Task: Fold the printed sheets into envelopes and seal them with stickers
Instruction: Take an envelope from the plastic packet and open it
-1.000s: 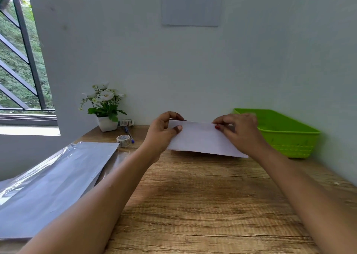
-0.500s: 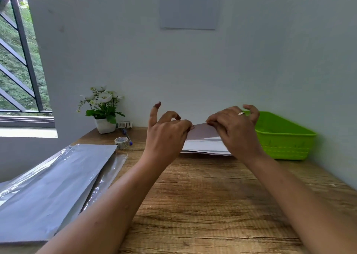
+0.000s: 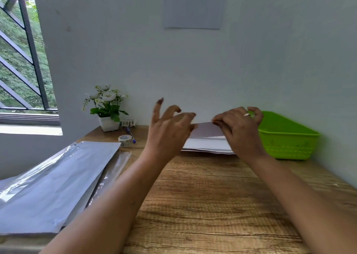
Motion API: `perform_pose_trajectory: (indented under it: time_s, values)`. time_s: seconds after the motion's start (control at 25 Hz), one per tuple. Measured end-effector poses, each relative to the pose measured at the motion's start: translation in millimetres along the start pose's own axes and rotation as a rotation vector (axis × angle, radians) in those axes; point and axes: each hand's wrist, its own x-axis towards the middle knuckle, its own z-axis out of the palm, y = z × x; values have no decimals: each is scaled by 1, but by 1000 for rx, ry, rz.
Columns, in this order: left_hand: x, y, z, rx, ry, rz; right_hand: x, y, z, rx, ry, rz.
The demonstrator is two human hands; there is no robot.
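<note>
From my remote seat I saw the white folded paper sheet (image 3: pixel 207 137) lying at the far middle of the wood-grain tabletop (image 3: pixel 212 195), close to the back wall. Its long axis ran left to right, parallel with that wall. The lower layers lay flat, while the top flap stood tilted up off them, with its raised long edge level between the two hands.

The left hand (image 3: pixel 170 132) had a pinching grip on the flap's left end, thumb against the first fingers. Its little finger stuck straight up and the ring finger was curled clear of the paper. The right hand (image 3: pixel 239 132) pinched the flap's raised edge toward the right end with curled fingertips, and a ring showed on one finger. Its wrist covered the sheet's right end, so I could not tell whether the paper touched the bright green plastic basket (image 3: pixel 286 137) just beside it.

To the left, well apart from the sheet, lay a small roll of patterned tape (image 3: pixel 125 140) with a blue pen (image 3: pixel 130 133) just behind it. A white pot of white flowers (image 3: pixel 107 106) stood in the corner. Silver foil pouches (image 3: pixel 58 176) overhung the tabletop's left side.
</note>
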Motion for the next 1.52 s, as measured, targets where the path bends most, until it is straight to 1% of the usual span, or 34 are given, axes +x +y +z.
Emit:
perform_pose_trajectory:
  time_s: [0.08, 0.2, 0.36, 0.56, 0.64, 0.72, 0.76, 0.8, 0.84, 0.88, 0.96, 1.0, 1.04, 1.08, 1.16, 1.2, 1.36, 1.44, 1.52]
  values:
    - [-1, 8, 3, -10, -15, 44, -1, -9, 2, 26, 24, -79]
    - [-4, 0, 4, -25, -26, 27, 1, 0, -1, -22, 34, -127]
    - [-5, -3, 5, -23, -43, 18, 1, 28, -8, -90, -11, -48]
    - [-12, 5, 13, 0, -113, 108, -2, 51, -16, -161, -147, 9]
    - [-17, 7, 16, 13, -140, 152, 0, 54, -20, -116, -208, 88]
    - [-22, 11, 20, 5, -176, 227, 2, 53, -22, 13, -227, 179]
    - [-23, 14, 20, -27, -235, 275, 2, 52, -21, 95, -230, 197]
    - [-24, 18, 21, -66, -336, 318, 0, 49, -18, 175, -265, 205]
    - [-24, 23, 21, -90, -470, 350, -2, 44, -14, 244, -355, 218]
    - [-24, 29, 20, -114, -603, 364, -7, 39, -8, 290, -498, 230]
    - [-24, 36, 17, -193, -777, 324, -21, 26, 7, 292, -847, 217]
    - [-25, 37, 17, -252, -827, 270, -28, 22, 12, 268, -998, 219]
    - [-27, 36, 18, -329, -860, 196, -34, 19, 16, 247, -1098, 232]
    - [-29, 34, 21, -413, -882, 120, -36, 17, 17, 238, -1149, 252]
    - [-33, 29, 27, -541, -895, 26, -37, 18, 16, 204, -1199, 268]
    - [-34, 26, 29, -561, -902, 5, -38, 18, 15, 184, -1228, 265]
    - [-35, 21, 34, -535, -980, -43, -40, 21, 11, 179, -1308, 306]
    - [-36, 19, 31, -529, -978, -86, -38, 22, 13, 131, -1291, 307]
    - [-33, 16, 28, -522, -946, -155, -31, 15, 13, 134, -1202, 305]
